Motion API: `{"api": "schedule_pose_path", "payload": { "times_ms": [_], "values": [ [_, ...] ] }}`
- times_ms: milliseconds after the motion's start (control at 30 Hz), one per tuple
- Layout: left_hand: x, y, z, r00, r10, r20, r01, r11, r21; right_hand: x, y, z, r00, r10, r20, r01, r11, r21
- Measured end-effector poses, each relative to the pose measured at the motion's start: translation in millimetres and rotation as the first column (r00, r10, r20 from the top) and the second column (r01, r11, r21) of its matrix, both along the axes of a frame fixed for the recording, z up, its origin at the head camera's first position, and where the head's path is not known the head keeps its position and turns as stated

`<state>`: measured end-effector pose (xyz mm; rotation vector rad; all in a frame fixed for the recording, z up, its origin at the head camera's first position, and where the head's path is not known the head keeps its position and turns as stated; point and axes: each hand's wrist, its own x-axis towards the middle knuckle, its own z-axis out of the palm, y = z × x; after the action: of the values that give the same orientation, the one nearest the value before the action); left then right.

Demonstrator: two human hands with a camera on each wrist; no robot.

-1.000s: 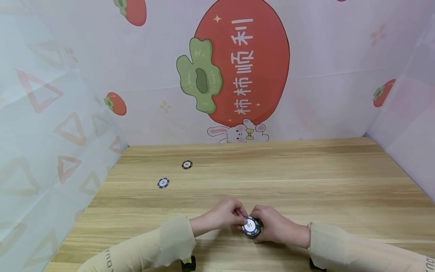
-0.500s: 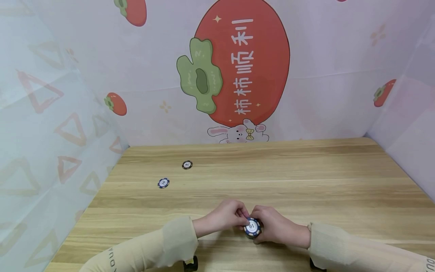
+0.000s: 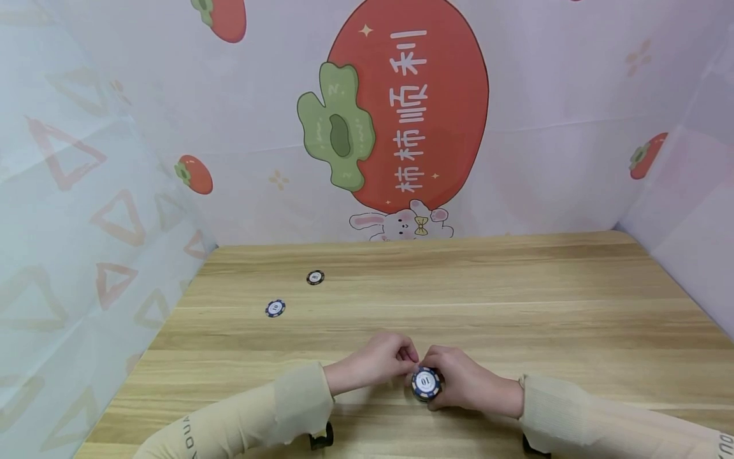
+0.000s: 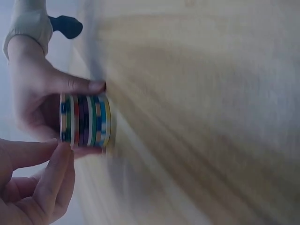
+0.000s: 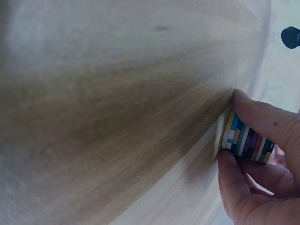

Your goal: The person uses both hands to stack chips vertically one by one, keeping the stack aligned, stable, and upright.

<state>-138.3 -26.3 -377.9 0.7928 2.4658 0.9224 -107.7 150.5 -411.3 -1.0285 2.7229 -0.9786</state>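
A stack of poker chips (image 3: 425,384) in several colours stands near the front middle of the table, a blue-and-white one marked 10 on top. My right hand (image 3: 467,381) grips the stack from the right. In the right wrist view, its thumb (image 5: 262,117) and fingers hold opposite sides of the chips. The fingertips of my left hand (image 3: 375,363) are at the left edge of the top chip (image 4: 63,117); nothing is visibly held between them. The left wrist view shows its thumb and index tips close together beside the stack.
Farther back on the left of the wooden table (image 3: 516,287) lie a blue poker chip (image 3: 275,308) and a black poker chip (image 3: 315,277), flat and apart. A patterned cloth wall (image 3: 550,159) stands behind the table, with others on both sides.
My left thumb has slid off the face of the top blue chip to its edge. That chip now lies squarely on the stack. My right hand keeps its grip in place.
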Motion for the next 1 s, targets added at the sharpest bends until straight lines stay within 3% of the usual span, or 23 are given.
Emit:
{"api": "schedule_pose_path", "payload": {
  "times_ms": [100,233,467,567,800,1000],
  "values": [
    [-7.0,-2.8,1.8,0.994,-0.048,-0.103,0.038,0.995,-0.093,0.1,0.0,0.5,1.000,-0.003,0.004,0.003,1.000,0.006],
    [-16.5,-8.3,1.5,0.973,-0.088,-0.211,0.052,0.984,-0.172,0.4,-0.2,1.6,1.000,-0.002,0.005,0.002,1.000,0.017],
    [-35.5,-20.7,1.5,0.893,-0.100,-0.439,-0.024,0.963,-0.267,0.0,-0.6,1.8,1.000,0.005,-0.001,-0.005,1.000,0.017],
    [-45.4,-28.5,4.6,0.881,-0.068,-0.469,-0.075,0.958,-0.278,-0.5,-1.1,2.7,1.000,-0.001,0.016,0.000,1.000,0.024],
    [-72.7,-48.9,14.4,0.890,0.018,-0.455,-0.152,0.954,-0.260,0.1,-0.9,3.1,1.000,-0.001,0.002,0.001,1.000,0.028],
    [-92.7,-65.9,19.6,0.869,0.083,-0.488,-0.227,0.943,-0.244,0.9,-1.2,2.5,1.000,-0.007,0.004,0.007,1.000,0.027]
  ]
}}
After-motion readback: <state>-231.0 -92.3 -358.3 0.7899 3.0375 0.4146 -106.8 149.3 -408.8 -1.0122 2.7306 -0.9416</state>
